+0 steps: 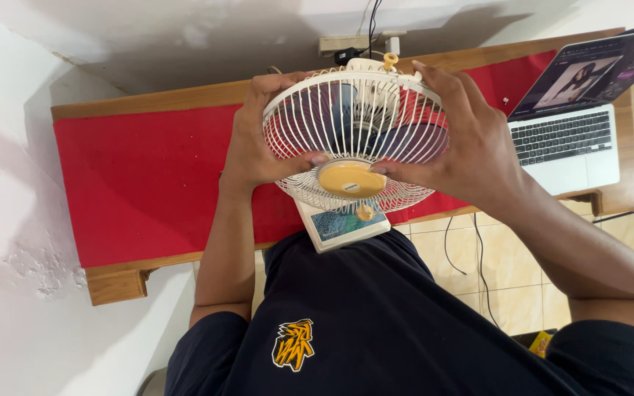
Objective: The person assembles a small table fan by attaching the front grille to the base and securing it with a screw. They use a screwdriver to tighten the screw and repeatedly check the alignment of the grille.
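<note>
The small desk fan (354, 143) sits directly between the two hands, its round white wire guard facing up toward the camera and its base (343, 226) pointing back toward the person's torso. The fan's long axis runs from that base, past the yellow hub cap (351, 178), to the yellow knob (390, 57) at the far end, so it lies away from the body, crosswise to the line joining the hands. The left hand (258, 136) clasps the left rim of the guard, fingers curled over the far edge and thumb laid across the wires close to the hub. The right hand (464, 139) clasps the right rim in the same way, fingers spread over the far edge, thumb tip touching the hub cap. Both hands are part closed on the guard; neither is nearer than the other. Count: one fan, one hub cap, one knob, two hands. Beneath the hands lies a red-topped wooden table (148, 183). To the right of the right hand, just beside it, stands one open laptop (566, 139). Beyond the fingertips, one power strip (350, 44) sits against the wall.
</note>
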